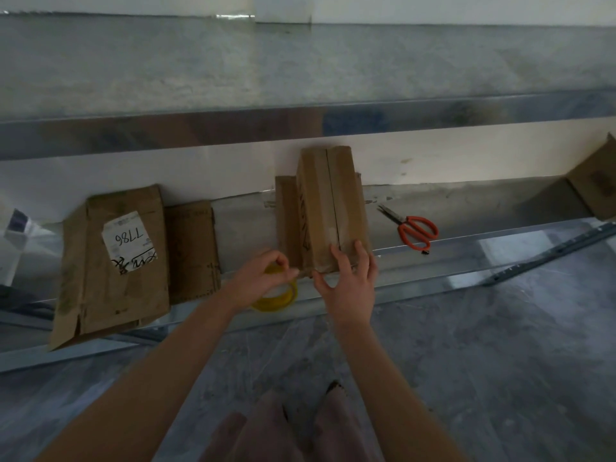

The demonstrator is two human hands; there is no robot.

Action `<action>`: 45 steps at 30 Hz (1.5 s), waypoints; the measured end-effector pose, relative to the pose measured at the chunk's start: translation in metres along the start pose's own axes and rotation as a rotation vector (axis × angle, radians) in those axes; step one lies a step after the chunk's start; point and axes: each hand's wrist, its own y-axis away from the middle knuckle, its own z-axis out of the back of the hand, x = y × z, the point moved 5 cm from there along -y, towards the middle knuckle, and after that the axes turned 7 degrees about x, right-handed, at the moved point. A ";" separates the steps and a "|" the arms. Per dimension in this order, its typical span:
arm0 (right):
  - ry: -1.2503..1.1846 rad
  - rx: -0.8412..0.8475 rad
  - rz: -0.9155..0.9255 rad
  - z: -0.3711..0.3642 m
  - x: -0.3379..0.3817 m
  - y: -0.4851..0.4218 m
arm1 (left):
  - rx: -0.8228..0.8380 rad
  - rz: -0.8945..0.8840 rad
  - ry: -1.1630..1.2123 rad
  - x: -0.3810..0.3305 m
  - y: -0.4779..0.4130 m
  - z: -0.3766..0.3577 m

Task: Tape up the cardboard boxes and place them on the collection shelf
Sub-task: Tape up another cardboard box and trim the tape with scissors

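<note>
Centre of frame: cardboard box (330, 208) on the shelf (240, 225).
Left hand (263, 278): pinching tape roll (281, 296) beside it.
Right hand (346, 281): flat, pressing box's near end.
Risk: box could slide, so tape lands crooked.

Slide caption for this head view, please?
Left hand holds a yellow tape roll at the near edge of a cardboard box on the shelf; right hand presses on the box.

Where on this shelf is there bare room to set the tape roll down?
Two bare patches on the shelf: the widest between the scissors and the far-right box; a narrower one between the flat cardboard and the middle box. It is crowded at the middle box's front edge, where the left hand, right hand and tape roll meet.
</note>
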 end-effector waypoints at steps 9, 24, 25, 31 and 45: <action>0.016 -0.007 0.015 0.002 0.002 0.001 | -0.058 -0.040 -0.159 0.016 0.002 0.001; -0.047 0.078 -0.013 0.007 0.005 0.003 | -0.072 -0.241 -0.211 0.004 0.023 -0.004; -0.049 0.082 -0.012 0.007 0.006 0.003 | -0.066 -0.240 -0.204 0.003 0.023 -0.004; -0.061 0.133 -0.055 0.010 -0.004 -0.002 | -0.046 -0.150 -0.143 0.013 0.034 0.008; 0.126 0.337 -0.009 0.014 -0.005 0.007 | -0.189 -0.081 -0.216 0.012 0.042 0.023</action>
